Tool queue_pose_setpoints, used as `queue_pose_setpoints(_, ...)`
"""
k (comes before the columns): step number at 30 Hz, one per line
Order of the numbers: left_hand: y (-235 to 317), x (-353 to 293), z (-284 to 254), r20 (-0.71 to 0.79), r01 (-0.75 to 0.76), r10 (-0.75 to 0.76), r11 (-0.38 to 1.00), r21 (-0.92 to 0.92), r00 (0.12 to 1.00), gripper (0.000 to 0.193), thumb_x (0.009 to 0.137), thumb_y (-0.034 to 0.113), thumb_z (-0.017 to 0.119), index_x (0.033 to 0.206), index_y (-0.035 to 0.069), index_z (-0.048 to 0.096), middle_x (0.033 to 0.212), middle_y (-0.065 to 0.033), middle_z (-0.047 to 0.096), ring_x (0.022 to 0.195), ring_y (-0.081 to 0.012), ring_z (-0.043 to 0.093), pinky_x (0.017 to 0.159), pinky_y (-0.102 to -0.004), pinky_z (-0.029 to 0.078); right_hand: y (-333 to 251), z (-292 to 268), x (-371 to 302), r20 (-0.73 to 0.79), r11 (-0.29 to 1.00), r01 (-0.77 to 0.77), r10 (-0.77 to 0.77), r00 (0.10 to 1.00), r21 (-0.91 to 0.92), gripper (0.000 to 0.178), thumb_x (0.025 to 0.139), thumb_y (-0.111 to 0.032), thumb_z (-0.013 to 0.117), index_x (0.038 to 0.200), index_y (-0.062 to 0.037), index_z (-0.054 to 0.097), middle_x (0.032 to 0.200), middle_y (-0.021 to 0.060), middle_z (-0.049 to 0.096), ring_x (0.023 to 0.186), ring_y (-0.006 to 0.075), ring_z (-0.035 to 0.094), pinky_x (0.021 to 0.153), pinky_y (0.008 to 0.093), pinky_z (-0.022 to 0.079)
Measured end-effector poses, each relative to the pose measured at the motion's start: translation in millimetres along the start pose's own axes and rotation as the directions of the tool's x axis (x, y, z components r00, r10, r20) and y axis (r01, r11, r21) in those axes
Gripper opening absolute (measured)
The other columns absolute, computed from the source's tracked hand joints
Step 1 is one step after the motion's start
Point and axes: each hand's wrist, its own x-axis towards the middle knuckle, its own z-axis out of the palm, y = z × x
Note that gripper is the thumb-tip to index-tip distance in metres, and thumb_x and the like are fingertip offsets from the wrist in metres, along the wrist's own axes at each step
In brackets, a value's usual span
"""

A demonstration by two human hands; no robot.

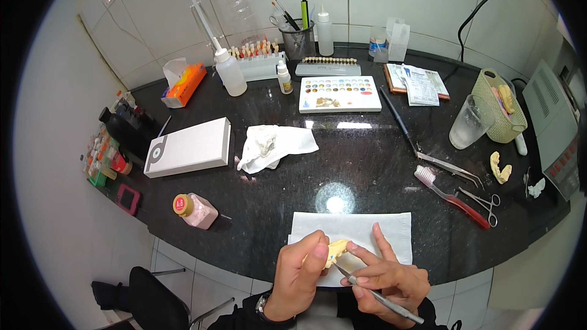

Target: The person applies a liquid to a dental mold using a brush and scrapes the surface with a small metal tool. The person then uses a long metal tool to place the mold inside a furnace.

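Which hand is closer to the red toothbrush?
Right. In the picture, the right hand, holding a metal tool, is below-left of the toothbrush; the left hand, gripping the yellow cast, is farther left.

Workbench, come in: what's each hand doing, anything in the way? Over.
Left hand gripping yellow dental model. Right hand holding slim metal hand tool, tip at model. White paper sheet underneath; no obstruction visible.

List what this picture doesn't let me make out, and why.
In the head view:
Yellow dental model: left part, covered by the left grip.
Metal tool: middle, covered by the right grip.
White sheet: parts beneath both grips.
Grey machine: right side, cut off by the dark fisheye rim.
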Motion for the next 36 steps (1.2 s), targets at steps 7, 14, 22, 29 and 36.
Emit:
queue_pose_setpoints(7, 3.0, 2.1, 2.2, 0.016, 0.008, -0.007, 1.000, -0.015, 1.000, 0.040, 0.097, 0.035, 0.040, 0.075, 0.001, 0.047, 0.062, -0.0026, 0.045, 0.058, -0.0069, 0.042, 0.052, -0.0240, 0.034, 1.8, 3.0, -2.2, -0.040, 1.000, -0.004, 0.004, 0.999, 0.012, 0.009, 0.076, -0.005, 0.068, 0.082, -0.0072, 0.063, 0.074, 0.0144, 0.069, 0.101, 0.0384, 0.061, 0.106, 0.0638, 0.014)
queue_pose_setpoints(14, 3.4, 1.5, -0.6, 0.026, 0.026, -0.026, 0.999, -0.028, 0.999, 0.041, 0.097, 0.035, 0.039, 0.075, 0.001, 0.046, 0.062, -0.0025, 0.044, 0.057, -0.0073, 0.041, 0.051, -0.0246, 0.034, 2.7, 1.9, -0.5, -0.034, 0.980, 0.185, -0.183, 0.983, 0.079, 0.011, 0.082, -0.006, 0.067, 0.084, -0.0005, 0.058, 0.082, 0.0155, 0.067, 0.101, 0.0452, 0.059, 0.106, 0.0637, 0.014)
queue_pose_setpoints(22, 1.5, 0.9, 0.6, -0.002, 0.020, -0.020, 1.000, 0.011, 1.000, 0.042, 0.097, 0.036, 0.039, 0.075, 0.001, 0.046, 0.061, -0.0035, 0.045, 0.057, -0.0079, 0.042, 0.050, -0.0251, 0.034, 1.6, -2.3, 2.8, 0.015, 0.995, -0.042, 0.041, 0.999, 0.085, 0.008, 0.078, -0.003, 0.067, 0.082, -0.0041, 0.060, 0.074, 0.0183, 0.068, 0.101, 0.0391, 0.060, 0.106, 0.0633, 0.014)
queue_pose_setpoints(29, 1.9, 2.0, 1.6, 0.004, 0.039, -0.039, 0.999, 0.014, 0.999, 0.043, 0.097, 0.037, 0.039, 0.075, 0.001, 0.046, 0.062, -0.0037, 0.046, 0.057, -0.0082, 0.043, 0.051, -0.0250, 0.035, 0.1, -4.2, 4.4, 0.031, 0.988, -0.101, 0.098, 0.995, 0.119, 0.009, 0.078, -0.004, 0.068, 0.082, -0.0025, 0.060, 0.075, 0.0207, 0.068, 0.101, 0.0394, 0.060, 0.107, 0.0619, 0.013)
queue_pose_setpoints(36, 5.2, 2.8, 1.6, 0.026, 0.039, -0.039, 0.999, 0.010, 0.999, 0.043, 0.097, 0.037, 0.039, 0.075, 0.001, 0.046, 0.062, -0.0031, 0.045, 0.057, -0.0076, 0.042, 0.051, -0.0241, 0.035, -1.3, -2.0, 1.5, 0.009, 0.992, -0.056, 0.055, 0.998, 0.113, 0.011, 0.078, -0.003, 0.067, 0.085, -0.0034, 0.059, 0.076, 0.0190, 0.068, 0.102, 0.0400, 0.059, 0.107, 0.0627, 0.010)
